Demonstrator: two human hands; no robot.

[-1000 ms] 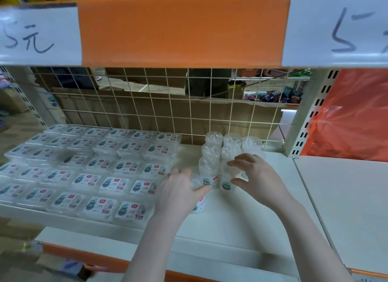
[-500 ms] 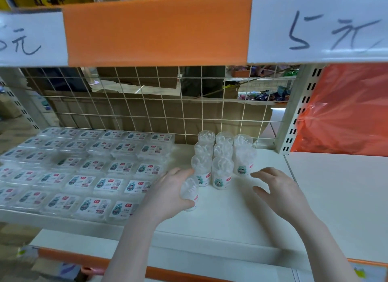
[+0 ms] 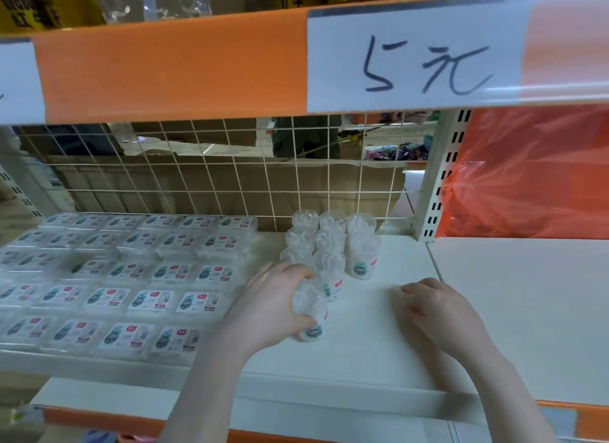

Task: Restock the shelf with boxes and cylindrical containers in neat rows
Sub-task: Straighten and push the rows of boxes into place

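Several clear cylindrical containers (image 3: 329, 241) stand in short rows at the back of the white shelf (image 3: 379, 337), beside flat boxes (image 3: 131, 277) laid in rows to the left. The left hand (image 3: 273, 307) has its grip clamped round one more container (image 3: 311, 314) standing at the front of the left row. The right hand (image 3: 438, 314) rests on the shelf nearby, fingers loosely curled, holding nothing.

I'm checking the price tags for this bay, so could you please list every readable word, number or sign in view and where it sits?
"5元": handwritten on the white price label on the orange shelf strip.
Black lettering on the yellow packs on the upper shelf: cut off, unreadable.
Labels on the flat boxes and cylindrical containers: too small and blurred.
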